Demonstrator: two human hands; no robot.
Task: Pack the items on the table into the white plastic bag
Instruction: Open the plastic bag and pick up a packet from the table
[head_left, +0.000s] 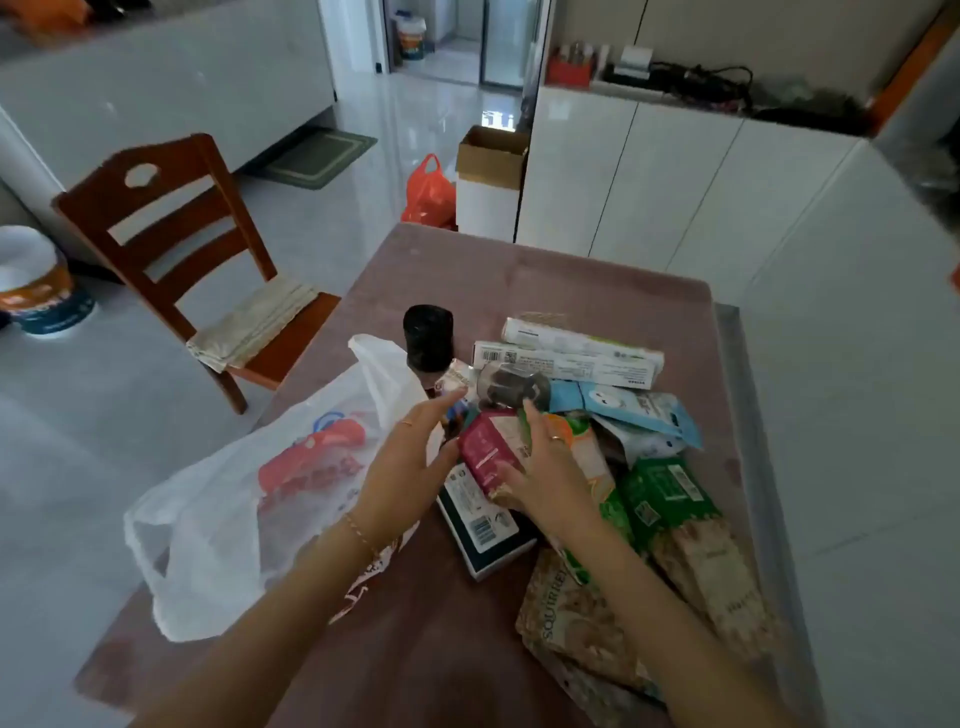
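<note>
"SQUIRREL" printed along edge of tan snack pouch (569, 613) at table's near right; other print too blurred.

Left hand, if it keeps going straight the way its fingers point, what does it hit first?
Probably the small snack packet just past the left hand fingers; depth is unclear.

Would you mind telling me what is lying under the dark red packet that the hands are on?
Under the dark red packet lies a flat box with a barcode, white edged and dark faced. The right hand and the packet cover much of it, so whatever else is beneath cannot be seen.
</note>
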